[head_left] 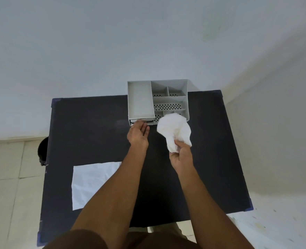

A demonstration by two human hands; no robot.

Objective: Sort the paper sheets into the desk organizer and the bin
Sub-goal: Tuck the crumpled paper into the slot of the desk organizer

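A grey desk organizer point(140, 99) with several compartments stands at the far edge of the black table point(94, 130). My left hand point(137, 134) reaches to its low front drawer, fingers stretched out and touching the drawer's front, holding nothing. My right hand point(182, 156) grips the lower end of a crumpled white paper sheet point(173, 129), raised just in front of the organizer's right side. A flat white paper sheet point(89, 182) lies on the table's near left, partly covered by my left forearm.
A dark round bin point(43, 150) stands on the floor beside the table's left edge, mostly hidden by the tabletop. A pale wall rises behind the table. Tiled floor shows to the left and right.
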